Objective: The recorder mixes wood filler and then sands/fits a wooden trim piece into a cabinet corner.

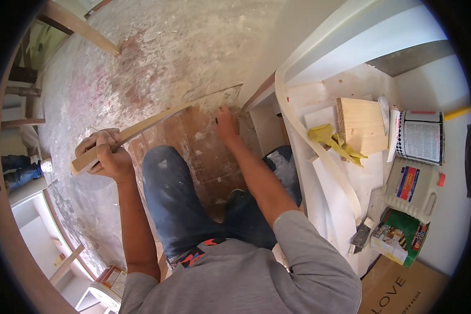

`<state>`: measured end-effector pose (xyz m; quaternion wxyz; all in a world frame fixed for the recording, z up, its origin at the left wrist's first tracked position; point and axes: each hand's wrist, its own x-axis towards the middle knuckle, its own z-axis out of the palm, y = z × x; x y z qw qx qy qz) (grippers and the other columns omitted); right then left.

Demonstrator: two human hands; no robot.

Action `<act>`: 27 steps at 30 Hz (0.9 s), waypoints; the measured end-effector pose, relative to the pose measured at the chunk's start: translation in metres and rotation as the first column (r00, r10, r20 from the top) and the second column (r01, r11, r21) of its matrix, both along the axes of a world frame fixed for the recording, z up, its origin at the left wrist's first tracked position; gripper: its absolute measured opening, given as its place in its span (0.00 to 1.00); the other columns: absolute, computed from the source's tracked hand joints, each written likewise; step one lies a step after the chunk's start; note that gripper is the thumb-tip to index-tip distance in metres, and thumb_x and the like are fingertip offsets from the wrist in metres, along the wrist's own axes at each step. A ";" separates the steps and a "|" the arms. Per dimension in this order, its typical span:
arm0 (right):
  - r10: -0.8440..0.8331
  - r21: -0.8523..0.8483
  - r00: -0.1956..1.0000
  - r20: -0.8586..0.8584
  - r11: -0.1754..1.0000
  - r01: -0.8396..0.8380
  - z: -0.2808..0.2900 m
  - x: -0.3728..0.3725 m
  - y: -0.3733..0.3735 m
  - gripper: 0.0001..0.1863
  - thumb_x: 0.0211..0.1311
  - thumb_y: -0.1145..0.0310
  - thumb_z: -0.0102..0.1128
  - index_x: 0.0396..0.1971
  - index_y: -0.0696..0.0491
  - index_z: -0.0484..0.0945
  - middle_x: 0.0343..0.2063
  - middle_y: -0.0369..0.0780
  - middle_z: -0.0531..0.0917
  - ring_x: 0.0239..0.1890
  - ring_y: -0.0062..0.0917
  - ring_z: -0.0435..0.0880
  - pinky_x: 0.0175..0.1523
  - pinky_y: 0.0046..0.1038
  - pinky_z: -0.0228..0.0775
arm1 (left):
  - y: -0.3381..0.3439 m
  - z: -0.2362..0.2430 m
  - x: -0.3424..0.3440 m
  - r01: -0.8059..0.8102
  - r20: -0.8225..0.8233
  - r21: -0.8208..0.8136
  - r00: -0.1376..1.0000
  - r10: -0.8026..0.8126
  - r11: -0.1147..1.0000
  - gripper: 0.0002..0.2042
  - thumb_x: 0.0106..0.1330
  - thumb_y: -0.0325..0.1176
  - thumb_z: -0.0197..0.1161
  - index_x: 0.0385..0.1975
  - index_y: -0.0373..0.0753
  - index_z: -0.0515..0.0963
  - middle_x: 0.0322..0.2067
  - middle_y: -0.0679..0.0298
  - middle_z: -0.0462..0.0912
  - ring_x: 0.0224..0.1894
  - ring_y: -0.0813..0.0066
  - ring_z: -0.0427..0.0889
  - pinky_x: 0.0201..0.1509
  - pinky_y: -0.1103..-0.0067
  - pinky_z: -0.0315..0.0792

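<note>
- Two bare hands show: the left hand (115,162) has its fingers wrapped round the near end of a long wooden strip (150,122).
- The strip slants up and to the right over the floor (199,60), beyond the knees; its far end is near the right hand (227,125) but apart from it. I cannot tell whether that end touches the floor.
- Right fingers are curled in; how tightly, and whether they hold anything small, I cannot tell.
- A strip gripped at one end is likely to swing and twist, so a firm, level grip should suit it better than a pinch.
- For finer control, support nearer the middle would probably help.
- Best keep the swing low and away from the curved white edge (309,121) at right, with the wood block (362,126) and yellow cloth (334,141) beyond it.
</note>
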<state>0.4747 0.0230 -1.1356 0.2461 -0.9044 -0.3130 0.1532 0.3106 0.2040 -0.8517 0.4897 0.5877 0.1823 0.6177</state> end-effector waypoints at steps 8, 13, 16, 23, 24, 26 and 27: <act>-0.107 0.192 0.994 -0.002 0.976 0.106 0.006 0.034 -0.002 0.11 0.58 0.74 0.64 0.42 0.57 0.82 0.47 0.49 0.78 0.48 0.49 0.83 0.56 0.44 0.77 | -0.009 -0.002 0.014 0.030 -0.008 0.022 1.000 -0.030 0.999 0.08 0.62 0.20 0.55 0.37 0.39 0.67 0.20 0.61 0.72 0.19 0.76 0.70 0.27 0.74 0.76; -0.190 0.047 0.982 -0.014 0.981 0.190 -0.010 0.047 -0.001 0.12 0.61 0.70 0.63 0.44 0.56 0.82 0.48 0.49 0.80 0.50 0.46 0.83 0.57 0.43 0.77 | -0.001 -0.007 0.008 -0.001 0.043 0.003 0.999 0.001 1.000 0.09 0.61 0.21 0.55 0.38 0.39 0.67 0.20 0.62 0.72 0.20 0.75 0.71 0.27 0.73 0.76; -0.194 0.057 0.980 -0.034 0.979 0.196 -0.007 0.052 0.004 0.13 0.62 0.68 0.62 0.45 0.55 0.82 0.49 0.48 0.80 0.51 0.45 0.83 0.57 0.44 0.76 | 0.002 -0.010 0.002 0.043 -0.017 0.001 0.999 -0.042 0.999 0.09 0.61 0.29 0.58 0.38 0.38 0.67 0.24 0.59 0.76 0.24 0.71 0.77 0.33 0.70 0.78; -0.197 0.041 0.978 0.072 0.980 0.195 -0.001 0.052 -0.004 0.13 0.63 0.69 0.58 0.45 0.55 0.85 0.52 0.47 0.81 0.47 0.47 0.85 0.53 0.41 0.79 | 0.004 -0.005 0.003 -0.007 0.013 0.026 1.000 0.007 1.000 0.08 0.62 0.25 0.57 0.39 0.40 0.67 0.20 0.62 0.72 0.20 0.74 0.71 0.28 0.73 0.77; -0.197 0.036 0.978 0.072 0.980 0.195 -0.003 0.053 -0.002 0.13 0.63 0.69 0.58 0.45 0.55 0.85 0.52 0.47 0.81 0.47 0.47 0.85 0.53 0.41 0.79 | 0.005 -0.006 0.002 -0.018 0.013 0.010 1.000 0.018 1.000 0.08 0.62 0.25 0.57 0.39 0.40 0.67 0.20 0.62 0.72 0.20 0.74 0.72 0.28 0.73 0.77; -0.085 -0.412 0.994 -0.074 0.910 0.047 -0.012 0.060 0.004 0.12 0.62 0.73 0.58 0.42 0.56 0.86 0.47 0.47 0.84 0.44 0.46 0.87 0.50 0.41 0.81 | 0.004 -0.006 0.010 0.014 0.031 0.000 0.999 -0.014 1.000 0.08 0.62 0.25 0.58 0.39 0.40 0.67 0.20 0.62 0.72 0.20 0.74 0.72 0.28 0.73 0.77; -0.090 -0.416 0.993 -0.075 0.908 0.051 -0.011 0.057 0.013 0.12 0.62 0.73 0.58 0.42 0.56 0.86 0.47 0.47 0.84 0.44 0.46 0.87 0.50 0.41 0.81 | 0.005 -0.007 0.011 0.024 0.040 0.002 0.999 -0.024 1.000 0.09 0.61 0.26 0.58 0.39 0.40 0.68 0.20 0.62 0.72 0.20 0.74 0.73 0.28 0.72 0.77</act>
